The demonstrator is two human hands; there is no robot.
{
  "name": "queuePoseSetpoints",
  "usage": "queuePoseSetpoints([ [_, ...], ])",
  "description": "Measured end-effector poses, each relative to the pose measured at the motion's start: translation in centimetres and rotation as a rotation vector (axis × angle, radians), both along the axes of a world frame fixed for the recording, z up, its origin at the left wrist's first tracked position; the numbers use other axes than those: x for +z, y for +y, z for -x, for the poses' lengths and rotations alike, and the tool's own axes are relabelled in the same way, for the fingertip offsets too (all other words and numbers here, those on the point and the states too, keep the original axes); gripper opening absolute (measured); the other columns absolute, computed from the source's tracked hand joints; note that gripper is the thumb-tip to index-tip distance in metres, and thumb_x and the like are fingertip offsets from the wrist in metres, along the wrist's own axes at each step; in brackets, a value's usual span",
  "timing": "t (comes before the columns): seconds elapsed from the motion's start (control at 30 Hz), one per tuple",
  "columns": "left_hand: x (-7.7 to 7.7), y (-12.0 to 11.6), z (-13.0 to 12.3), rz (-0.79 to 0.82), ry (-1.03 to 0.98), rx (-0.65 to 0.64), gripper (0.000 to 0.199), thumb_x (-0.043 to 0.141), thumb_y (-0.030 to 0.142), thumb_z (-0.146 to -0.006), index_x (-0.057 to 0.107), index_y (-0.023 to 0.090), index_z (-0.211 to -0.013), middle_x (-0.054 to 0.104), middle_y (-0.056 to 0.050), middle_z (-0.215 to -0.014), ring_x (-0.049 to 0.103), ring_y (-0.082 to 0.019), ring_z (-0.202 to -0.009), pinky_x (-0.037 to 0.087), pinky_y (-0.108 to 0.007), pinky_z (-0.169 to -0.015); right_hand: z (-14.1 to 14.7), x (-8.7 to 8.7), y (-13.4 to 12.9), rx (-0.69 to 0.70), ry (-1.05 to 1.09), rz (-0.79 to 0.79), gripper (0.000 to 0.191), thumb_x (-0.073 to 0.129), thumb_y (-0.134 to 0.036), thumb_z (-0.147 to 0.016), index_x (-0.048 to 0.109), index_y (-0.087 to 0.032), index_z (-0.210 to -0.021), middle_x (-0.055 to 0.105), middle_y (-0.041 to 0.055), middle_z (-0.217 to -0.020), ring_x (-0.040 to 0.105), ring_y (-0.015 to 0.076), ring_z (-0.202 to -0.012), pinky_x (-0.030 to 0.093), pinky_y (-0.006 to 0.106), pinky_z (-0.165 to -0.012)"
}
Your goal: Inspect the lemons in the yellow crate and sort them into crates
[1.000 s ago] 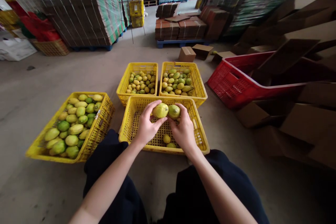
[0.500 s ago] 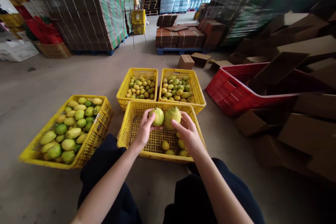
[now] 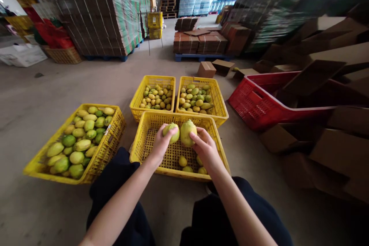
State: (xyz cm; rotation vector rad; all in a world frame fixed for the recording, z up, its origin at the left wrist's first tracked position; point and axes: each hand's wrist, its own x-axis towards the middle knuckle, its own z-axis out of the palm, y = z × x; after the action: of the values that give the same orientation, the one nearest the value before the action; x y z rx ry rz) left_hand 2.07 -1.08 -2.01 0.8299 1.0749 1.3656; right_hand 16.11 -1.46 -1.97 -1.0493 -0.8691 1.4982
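Observation:
Two yellow-green lemons are held side by side over the near yellow crate (image 3: 178, 177). The smaller lemon (image 3: 174, 137) sits in my left hand (image 3: 161, 142), its thumb lying across the front. My right hand (image 3: 206, 146) is closed round the larger, paler lemon (image 3: 187, 132), thumb in front and fingers behind. Below them on the crate's perforated floor lie several lemons near the right side, one of them a small yellow lemon (image 3: 182, 161). My right hand and wrist hide part of that group.
Two yellow crates with smaller fruit, a left crate (image 3: 132, 103) and a right crate (image 3: 220, 103), stand just beyond. Left of my knee, another yellow crate (image 3: 106, 146) is full of lemons. On the right, a red crate (image 3: 248, 103) and loose cardboard boxes (image 3: 334, 157) crowd the floor.
Both lemons have turned in my hands, the left thumb now lying further across its lemon. The whole view has shifted slightly.

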Motion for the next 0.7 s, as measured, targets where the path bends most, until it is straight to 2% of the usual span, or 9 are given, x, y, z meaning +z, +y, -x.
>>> queuePoseSetpoints([
  [0.1, -0.2, 0.3, -0.1, 0.09, -0.159, -0.037, 0.024, 0.068, 0.04, -0.072, 0.063, 0.018, -0.082, 0.064, 0.0, -0.085, 0.057, -0.014, -0.084, 0.042, -0.022, -0.074, 0.3, -0.4, 0.1, 0.008, -0.004, -0.015, 0.031, 0.076, -0.042, -0.067, 0.058, -0.025, -0.087, 0.064, -0.0021, -0.082, 0.06, 0.0159, -0.076, 0.05, 0.027, -0.067],
  [0.2, -0.2, 0.5, -0.2, 0.247, -0.356, -0.074, 0.028, 0.064, 0.043, -0.076, 0.063, 0.017, -0.084, 0.066, -0.003, -0.081, 0.059, -0.016, -0.081, 0.044, -0.024, -0.071, 0.6, -0.6, 0.2, 0.001, -0.066, -0.057, 0.029, 0.076, -0.039, -0.067, 0.06, -0.027, -0.089, 0.062, -0.0029, -0.082, 0.058, 0.0147, -0.075, 0.05, 0.026, -0.067],
  [0.37, 0.5, 0.7, -0.2, 0.414, -0.577, 0.061, 0.019, 0.054, 0.034, -0.085, 0.059, 0.016, -0.082, 0.064, -0.002, -0.072, 0.058, -0.013, -0.064, 0.044, -0.024, -0.06, 1.3, -0.2, -0.2, -0.028, -0.125, -0.044, 0.028, 0.073, -0.041, -0.069, 0.062, -0.025, -0.088, 0.061, -0.0025, -0.078, 0.055, 0.0131, -0.067, 0.049, 0.024, -0.059],
  [0.5, 0.9, 0.9, 0.2, 0.434, -0.686, 0.12, 0.017, 0.055, 0.031, -0.084, 0.056, 0.016, -0.076, 0.061, -0.001, -0.064, 0.058, -0.013, -0.058, 0.046, -0.024, -0.055, 2.3, -0.4, -0.4, -0.064, -0.106, 0.05, 0.032, 0.07, -0.048, -0.069, 0.059, -0.022, -0.085, 0.058, -0.0035, -0.073, 0.053, 0.0119, -0.063, 0.046, 0.021, -0.05],
  [0.6, 0.9, 0.9, 0.6, 0.463, -0.709, 0.043, 0.025, 0.055, 0.037, -0.083, 0.056, 0.015, -0.072, 0.06, -0.003, -0.059, 0.055, -0.012, -0.049, 0.045, -0.022, -0.047, 2.6, -1.2, -0.1, -0.107, -0.031, 0.12, 0.034, 0.068, -0.051, -0.069, 0.057, -0.022, -0.083, 0.057, -0.0043, -0.07, 0.053, 0.0114, -0.06, 0.045, 0.021, -0.046],
  [0.7, 0.7, 0.8, 0.9, 0.525, -0.726, -0.039, 0.031, 0.042, 0.033, -0.089, 0.058, 0.011, -0.074, 0.063, -0.009, -0.064, 0.056, -0.013, -0.048, 0.045, -0.022, -0.043, 2.4, -1.7, 0.5, -0.138, 0.078, 0.148, 0.033, 0.068, -0.049, -0.069, 0.054, -0.022, -0.08, 0.057, -0.0043, -0.068, 0.054, 0.0125, -0.058, 0.043, 0.022, -0.042],
])
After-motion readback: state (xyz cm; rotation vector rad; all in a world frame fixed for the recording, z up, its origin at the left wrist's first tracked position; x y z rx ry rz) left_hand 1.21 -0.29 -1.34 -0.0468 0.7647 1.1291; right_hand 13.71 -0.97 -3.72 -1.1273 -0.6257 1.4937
